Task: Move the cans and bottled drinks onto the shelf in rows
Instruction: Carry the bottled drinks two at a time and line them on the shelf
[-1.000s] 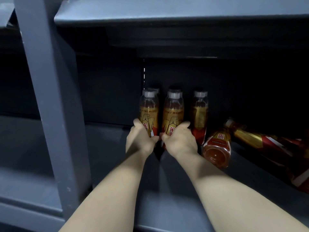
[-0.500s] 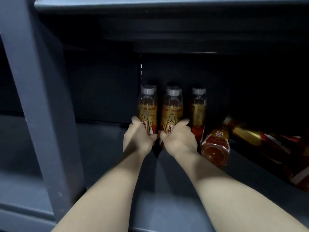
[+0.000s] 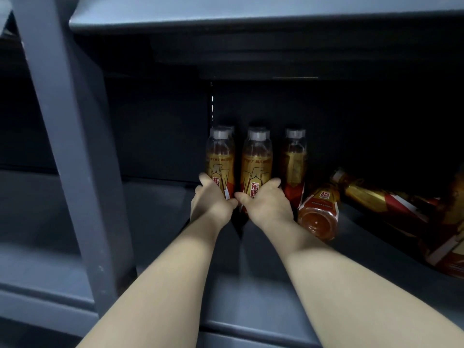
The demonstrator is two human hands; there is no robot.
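Placement step, likely: left hand grips 1 upright bottle, right hand grips its neighbour. Next: release, then stand up the tipped bottle beside the right hand.

Amber bottles with gold-and-red labels, grey shelf.

Left standing bottle: red character 东 on a pale label panel; anything below it is hidden.
Middle standing bottle: red 东鹏, set vertically on a pale panel; the small line on the gold band above is too blurred to read.
Lying bottle: white 东鹏 on a red square; the small print beneath is illegible.
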